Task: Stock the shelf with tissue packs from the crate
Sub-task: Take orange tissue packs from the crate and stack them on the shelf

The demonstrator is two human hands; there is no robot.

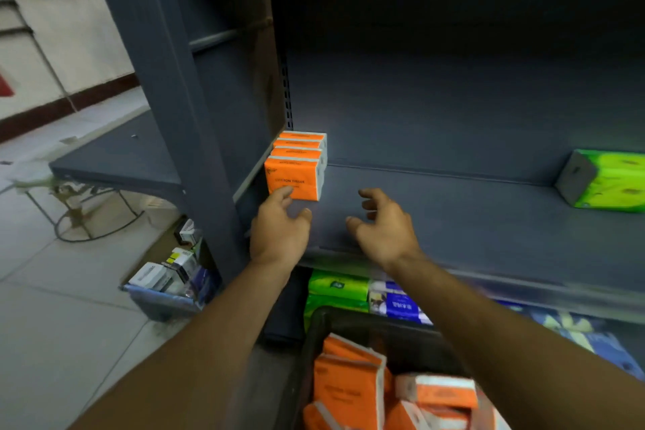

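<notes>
Tissue packs (296,167) rowed by shelf post (195,115) | green pack (610,181) right | crate (303,366) below

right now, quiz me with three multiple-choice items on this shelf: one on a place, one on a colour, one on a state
1. Where on the shelf does the row of orange packs stand?
A) left end, by the upright
B) middle
C) right end

2. What colour is the lone pack at the shelf's right end?
A) blue
B) green
C) red

3. What state is the right hand in?
A) gripping an orange pack
B) open, holding nothing
C) down in the crate

Answers: 1 A, the row sits tight beside the upright; 2 B, the lone pack is bright green; 3 B, its fingers are loosely curled over the shelf with nothing in them.
</notes>
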